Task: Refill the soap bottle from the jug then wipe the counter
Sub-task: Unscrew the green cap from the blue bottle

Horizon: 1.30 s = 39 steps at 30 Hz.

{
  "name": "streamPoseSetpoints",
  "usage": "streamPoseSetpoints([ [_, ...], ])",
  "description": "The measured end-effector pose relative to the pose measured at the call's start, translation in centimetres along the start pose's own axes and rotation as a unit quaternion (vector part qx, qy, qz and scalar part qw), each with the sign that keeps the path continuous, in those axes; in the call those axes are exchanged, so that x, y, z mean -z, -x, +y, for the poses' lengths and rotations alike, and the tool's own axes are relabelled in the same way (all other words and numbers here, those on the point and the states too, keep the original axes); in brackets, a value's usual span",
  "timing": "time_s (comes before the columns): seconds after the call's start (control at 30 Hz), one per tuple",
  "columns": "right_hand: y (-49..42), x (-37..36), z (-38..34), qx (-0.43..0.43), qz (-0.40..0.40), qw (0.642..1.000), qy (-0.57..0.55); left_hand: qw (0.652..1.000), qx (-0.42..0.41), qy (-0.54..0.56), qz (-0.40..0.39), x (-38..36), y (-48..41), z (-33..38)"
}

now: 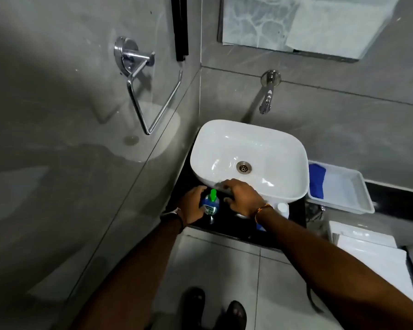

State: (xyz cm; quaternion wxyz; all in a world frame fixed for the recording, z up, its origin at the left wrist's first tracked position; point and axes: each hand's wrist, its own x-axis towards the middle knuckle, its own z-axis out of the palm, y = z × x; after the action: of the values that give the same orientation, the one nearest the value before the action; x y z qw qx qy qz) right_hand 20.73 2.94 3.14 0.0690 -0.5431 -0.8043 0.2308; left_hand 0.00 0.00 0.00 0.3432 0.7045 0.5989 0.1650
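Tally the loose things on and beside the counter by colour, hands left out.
Green and blue: 1, the soap bottle, pump still on, left hand around it.
White: 2, the jug behind the right hand, and the tray.
Blue: 1, the cloth in the tray.
Total: 4

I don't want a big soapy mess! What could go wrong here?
1. The soap bottle stands near the front edge of the black counter. The left hand touches its side; a nudge might tip it off.
2. The jug sits mostly hidden behind the right hand, beside the sink. A wrist bump could topple it.
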Motion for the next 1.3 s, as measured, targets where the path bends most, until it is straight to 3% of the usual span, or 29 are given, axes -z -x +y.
streamPoseSetpoints([
  [0.13, -0.8, -1.3, -0.9, -0.012, -0.027, 0.999, -0.016, 1.0, 0.019, 0.008, -0.008, -0.6, -0.5, -0.2],
  [0.7, -1.3, -4.2, -1.4, 0.019, 0.079, 0.993, -0.083, 0.998, -0.028, 0.047, -0.031, -1.3, -1.8, -2.3],
  [0.9, -1.0, -4.3, -1.3, 0.046, 0.072, 0.992, -0.089, 0.999, -0.034, 0.036, -0.016, -1.5, -1.8, -2.4],
  [1.07, -0.7, -5.1, -1.5, -0.044, 0.077, 0.982, -0.165, 0.999, -0.039, 0.02, -0.005, -1.6, -1.9, -2.3],
  [1.3, -0.9, -6.3, -2.5, -0.122, 0.134, 0.935, -0.305, 0.999, -0.032, 0.019, -0.011, -1.7, -2.2, -2.2],
])
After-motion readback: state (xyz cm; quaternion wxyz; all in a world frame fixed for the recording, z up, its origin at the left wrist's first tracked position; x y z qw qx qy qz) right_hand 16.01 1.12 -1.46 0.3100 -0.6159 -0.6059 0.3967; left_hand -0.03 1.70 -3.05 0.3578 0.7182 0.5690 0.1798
